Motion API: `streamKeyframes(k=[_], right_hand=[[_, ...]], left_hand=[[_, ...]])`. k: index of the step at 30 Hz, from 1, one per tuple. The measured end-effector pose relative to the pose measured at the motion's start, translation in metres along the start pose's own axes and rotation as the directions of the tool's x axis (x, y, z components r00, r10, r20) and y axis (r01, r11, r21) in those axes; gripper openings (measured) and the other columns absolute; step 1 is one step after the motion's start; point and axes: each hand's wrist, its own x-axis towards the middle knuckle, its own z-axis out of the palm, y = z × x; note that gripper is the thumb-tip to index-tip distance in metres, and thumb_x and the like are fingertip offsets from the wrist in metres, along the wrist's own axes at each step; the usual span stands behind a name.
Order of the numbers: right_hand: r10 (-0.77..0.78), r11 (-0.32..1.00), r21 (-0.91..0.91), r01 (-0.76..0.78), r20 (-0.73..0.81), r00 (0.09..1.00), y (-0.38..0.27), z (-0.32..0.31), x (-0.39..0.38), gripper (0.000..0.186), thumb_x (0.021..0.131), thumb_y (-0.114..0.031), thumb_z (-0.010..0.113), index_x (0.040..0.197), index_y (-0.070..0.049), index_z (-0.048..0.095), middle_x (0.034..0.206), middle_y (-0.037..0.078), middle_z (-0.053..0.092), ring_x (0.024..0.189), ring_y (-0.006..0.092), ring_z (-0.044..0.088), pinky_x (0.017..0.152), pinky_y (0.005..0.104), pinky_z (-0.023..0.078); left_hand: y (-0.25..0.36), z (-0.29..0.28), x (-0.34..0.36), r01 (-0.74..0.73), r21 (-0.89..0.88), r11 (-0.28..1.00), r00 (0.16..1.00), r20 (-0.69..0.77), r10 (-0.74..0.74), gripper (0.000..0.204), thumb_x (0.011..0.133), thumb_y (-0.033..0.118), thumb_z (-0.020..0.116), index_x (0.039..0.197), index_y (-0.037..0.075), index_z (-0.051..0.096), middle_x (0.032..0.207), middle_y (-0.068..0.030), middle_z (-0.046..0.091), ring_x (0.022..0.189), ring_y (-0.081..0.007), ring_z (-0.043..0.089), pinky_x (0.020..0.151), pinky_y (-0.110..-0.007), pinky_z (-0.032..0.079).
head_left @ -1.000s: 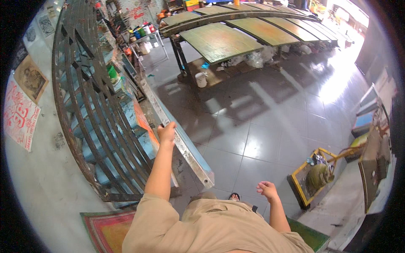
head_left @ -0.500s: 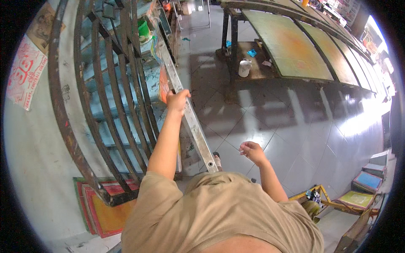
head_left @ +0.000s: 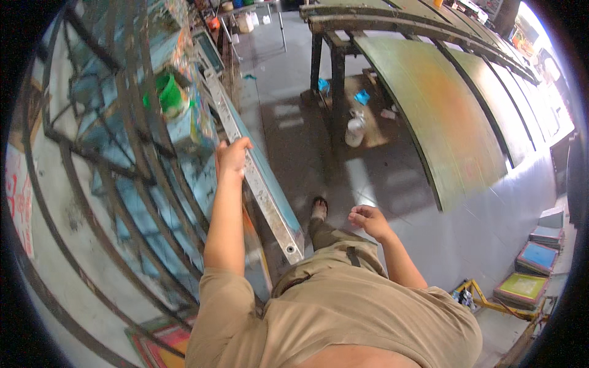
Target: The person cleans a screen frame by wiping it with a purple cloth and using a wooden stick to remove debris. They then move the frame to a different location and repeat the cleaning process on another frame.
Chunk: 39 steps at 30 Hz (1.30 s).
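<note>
With the left hand [head_left: 232, 158], gripping a frame [head_left: 268, 211] slantwise, right of the railing [head_left: 95, 43]; with the right hand [head_left: 370, 222], loosely half-curled, holding nothing visible. Seemingly mid-carry; next, best to keep the far end clear of the railing.
</note>
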Motion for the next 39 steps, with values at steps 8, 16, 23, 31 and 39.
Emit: streamKeyframes(k=[8, 16, 23, 31, 39], right_hand=[[-0.201, 0.977, 0.071, 0.200, 0.006, 0.980, -0.154, 0.023, 0.228, 0.030, 0.085, -0.025, 0.066, 0.103, 0.000, 0.061, 0.087, 0.005, 0.064, 0.076, 0.0127, 0.059, 0.068, 0.0275, 0.049], [-0.432, 0.901, 0.069, 0.429, 0.035, 0.901, -0.338, 0.030, 0.353, 0.028, 0.085, -0.021, 0.067, 0.103, 0.000, 0.061, 0.097, 0.007, 0.065, 0.092, 0.0145, 0.060, 0.083, 0.0295, 0.047], [-0.483, 0.817, 0.258, 0.515, -0.179, 0.857, -0.437, 0.022, 0.432, 0.021, 0.086, -0.002, 0.061, 0.107, 0.000, 0.057, 0.097, 0.009, 0.065, 0.091, 0.0156, 0.061, 0.081, 0.0299, 0.050], [-0.380, 0.835, 0.226, 0.502, -0.424, 0.822, -0.497, -0.001, 0.531, 0.020, 0.085, -0.003, 0.062, 0.105, 0.001, 0.058, 0.099, 0.010, 0.064, 0.094, 0.0172, 0.061, 0.082, 0.0307, 0.050], [-0.033, 0.870, 0.397, 0.293, -0.546, 0.837, -0.515, -0.044, 0.606, 0.027, 0.082, -0.004, 0.064, 0.108, 0.000, 0.057, 0.089, 0.012, 0.065, 0.082, 0.0192, 0.064, 0.062, 0.0304, 0.054]], left_hand=[[0.048, 0.044, 0.239, 0.128, 0.049, 0.991, 0.992, -0.012, -0.128, 0.038, 0.054, 0.000, 0.062, 0.090, -0.007, 0.054, 0.083, -0.0121, 0.059, 0.070, -0.0247, 0.058, 0.062, -0.038, 0.049], [0.105, 0.122, 0.436, 0.141, -0.074, 0.987, 0.985, 0.111, -0.133, 0.035, 0.057, -0.003, 0.059, 0.092, -0.007, 0.055, 0.083, -0.0126, 0.059, 0.071, -0.0265, 0.060, 0.061, -0.038, 0.049], [0.123, 0.194, 0.626, 0.057, 0.038, 0.998, 0.985, 0.163, -0.062, 0.032, 0.058, 0.000, 0.063, 0.089, -0.007, 0.056, 0.081, -0.0123, 0.058, 0.070, -0.0250, 0.059, 0.060, -0.038, 0.050], [0.169, 0.321, 0.795, 0.061, 0.162, 0.985, 0.889, 0.440, -0.127, 0.035, 0.055, -0.003, 0.064, 0.087, -0.008, 0.050, 0.076, -0.0128, 0.056, 0.065, -0.0219, 0.055, 0.054, -0.038, 0.046], [0.194, 0.427, 0.950, -0.076, 0.353, 0.932, 0.802, 0.578, -0.153, 0.020, 0.058, 0.001, 0.063, 0.077, -0.003, 0.058, 0.074, -0.0087, 0.059, 0.066, -0.0198, 0.056, 0.061, -0.032, 0.045]])
